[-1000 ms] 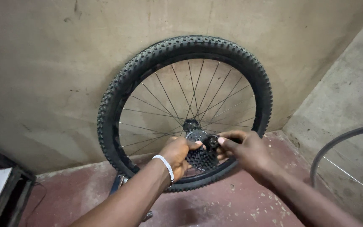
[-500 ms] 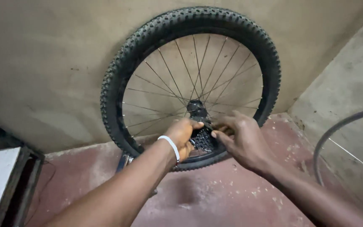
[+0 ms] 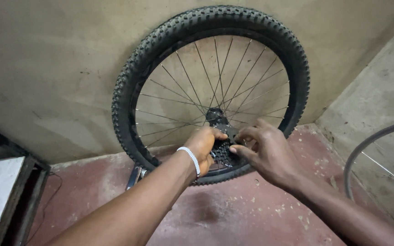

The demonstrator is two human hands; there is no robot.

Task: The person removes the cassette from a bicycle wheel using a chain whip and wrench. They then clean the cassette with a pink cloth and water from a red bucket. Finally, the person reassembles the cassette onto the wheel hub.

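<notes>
Far left: a white-topped stand in a dark metal frame (image 3: 5,200) sits at the edge of my view, on the red floor (image 3: 233,218).
Tool on the floor: a short shiny metal piece (image 3: 134,176) lies just beside the bottom left of the tyre; I cannot tell what kind of tool it is.
Wheel: the bicycle wheel (image 3: 128,82), with its knobby black tyre and thin silver spokes, stands upright on the floor and leans against the beige wall (image 3: 46,68).
My left hand: my left hand (image 3: 204,148), with a white beaded bracelet (image 3: 191,159) on the wrist, is curled around the left side of the cassette, thumb over the top, fingers closed on it.
Cassette: the black sprocket cassette (image 3: 223,152) sits at the wheel's hub, low in the wheel and facing me, between my two hands.
My right hand: my right hand (image 3: 267,152) meets the cassette from the right, fingertips bent in and pinching its edge, thumb touching near the sprockets; the grip is nearly closed, not a full fist.
Far right: a second bare rim with spokes (image 3: 365,150) shows partly at the edge, well apart from my hands, against the grey side wall (image 3: 379,91).
</notes>
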